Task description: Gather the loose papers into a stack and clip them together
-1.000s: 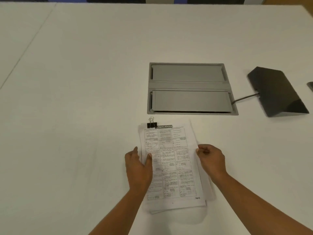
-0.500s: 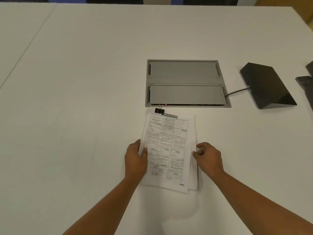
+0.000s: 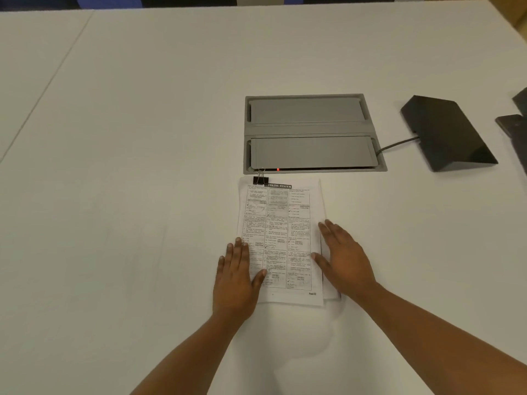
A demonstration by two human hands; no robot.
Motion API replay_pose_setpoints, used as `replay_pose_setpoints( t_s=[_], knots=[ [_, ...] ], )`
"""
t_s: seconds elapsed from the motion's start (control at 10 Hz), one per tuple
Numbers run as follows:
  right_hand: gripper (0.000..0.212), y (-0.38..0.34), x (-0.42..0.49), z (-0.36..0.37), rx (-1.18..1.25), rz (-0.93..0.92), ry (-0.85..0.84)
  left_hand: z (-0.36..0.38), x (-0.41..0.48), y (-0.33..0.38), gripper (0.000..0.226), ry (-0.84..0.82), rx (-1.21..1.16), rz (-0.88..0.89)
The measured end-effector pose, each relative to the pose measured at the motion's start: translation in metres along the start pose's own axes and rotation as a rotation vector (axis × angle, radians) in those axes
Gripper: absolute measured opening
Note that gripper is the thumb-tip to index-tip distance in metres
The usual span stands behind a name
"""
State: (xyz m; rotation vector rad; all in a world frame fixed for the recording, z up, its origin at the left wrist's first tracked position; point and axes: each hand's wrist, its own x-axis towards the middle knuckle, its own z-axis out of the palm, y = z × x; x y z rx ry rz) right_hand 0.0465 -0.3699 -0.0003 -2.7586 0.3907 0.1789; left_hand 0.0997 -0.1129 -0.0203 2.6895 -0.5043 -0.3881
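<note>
A stack of printed papers (image 3: pixel 281 223) lies flat on the white table (image 3: pixel 128 166), its top sheet covered in boxed text. A black binder clip (image 3: pixel 260 179) grips the stack's top left corner. My left hand (image 3: pixel 236 277) rests flat on the stack's lower left edge, fingers spread. My right hand (image 3: pixel 342 258) lies flat against the stack's right edge, fingers extended. Neither hand holds anything.
A grey recessed cable hatch (image 3: pixel 310 132) with a small red light sits just beyond the papers. A black wedge-shaped device (image 3: pixel 447 132) with a cable stands at the right. Other dark objects (image 3: pixel 516 126) reach in at the right edge.
The stack slid away from me toward the hatch and straightened. Both hands went from curled at the paper's sides to lying flat and open on its edges.
</note>
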Motion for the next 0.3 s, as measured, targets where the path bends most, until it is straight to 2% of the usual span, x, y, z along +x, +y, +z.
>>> replay_pose_setpoints(
  t_s=[0.1, 0.2, 0.3],
  knots=[
    [0.073, 0.0026, -0.0019, 0.0066, -0.055, -0.001, -0.076, -0.0003, -0.0014, -0.0016, 0.078, -0.022, 0.037, -0.003],
    [0.076, 0.0020, 0.0000, 0.0079, -0.017, 0.010, -0.061, -0.0001, 0.0025, -0.0036, 0.079, -0.032, 0.050, -0.004],
    [0.088, -0.0040, -0.0014, -0.0014, 0.110, 0.108, -0.047, -0.0051, 0.0032, -0.0020, 0.079, -0.045, 0.081, 0.010]
  ],
)
